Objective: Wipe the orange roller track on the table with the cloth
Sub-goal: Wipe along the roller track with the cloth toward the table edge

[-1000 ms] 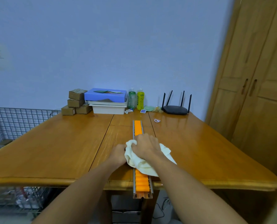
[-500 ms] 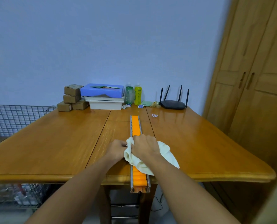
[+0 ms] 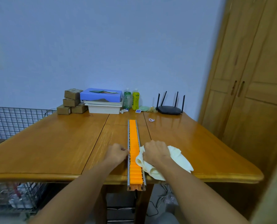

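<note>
Both hands flank the orange roller track [image 3: 133,135]: left hand [image 3: 116,153] pinches its rail, right hand [image 3: 156,151] clutches the cloth [image 3: 179,157] alongside; wiping seems unfinished.

- One orange roller track [image 3: 133,143], between my left hand [image 3: 116,153] and right hand [image 3: 156,151].
- One cloth [image 3: 178,157], under my right hand.
- Far beyond my hands: four cardboard boxes [image 3: 73,94], two bottles [image 3: 135,99], one router [image 3: 168,109].

So the orange roller track [image 3: 134,152], silver rails on both sides, runs straight down the table [image 3: 53,143], near end poking off the front edge. The cream cloth [image 3: 179,156] sits bunched against its right rail.
</note>
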Demonstrator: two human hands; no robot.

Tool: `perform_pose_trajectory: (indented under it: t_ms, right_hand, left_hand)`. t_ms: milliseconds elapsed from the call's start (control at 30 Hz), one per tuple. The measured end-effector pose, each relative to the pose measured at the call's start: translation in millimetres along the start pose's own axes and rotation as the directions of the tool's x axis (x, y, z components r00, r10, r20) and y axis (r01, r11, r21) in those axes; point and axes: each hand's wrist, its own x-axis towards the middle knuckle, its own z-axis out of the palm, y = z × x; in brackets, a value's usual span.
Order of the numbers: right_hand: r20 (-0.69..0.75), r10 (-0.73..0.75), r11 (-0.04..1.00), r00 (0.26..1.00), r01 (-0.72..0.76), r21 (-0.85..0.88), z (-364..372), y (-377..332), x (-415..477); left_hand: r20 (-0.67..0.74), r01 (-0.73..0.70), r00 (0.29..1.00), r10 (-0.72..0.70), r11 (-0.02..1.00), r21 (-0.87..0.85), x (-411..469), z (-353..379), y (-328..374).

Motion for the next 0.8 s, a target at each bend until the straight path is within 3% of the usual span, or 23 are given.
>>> perform_pose_trajectory:
  t_ms: [233,500,633,800]
  right_hand:
    - [-0.003,0.105,0.991,0.994,-0.104,0.08,-12.1,24.9,-30.1]
    - [-0.046,0.233,0.921,0.971,-0.205,0.332,-68.4,9.3,-38.8]
    - [-0.039,0.194,0.897,0.98,-0.161,0.412,-73.0,-21.6,-48.0]
    - [-0.05,0.075,0.944,0.996,-0.055,0.325,-54.1,-51.2,-63.7]
  left_hand:
    - [0.049,-0.027,0.999,0.025,0.999,0.027,-30.8,-9.9,3.2]
    - [0.105,-0.029,0.994,0.026,0.999,0.019,-64.6,-21.2,2.8]
    - [0.101,-0.049,0.994,0.042,0.996,0.07,-84.5,-24.1,8.0]
    - [0.083,-0.041,0.996,0.034,0.996,0.075,-93.2,-27.8,4.6]
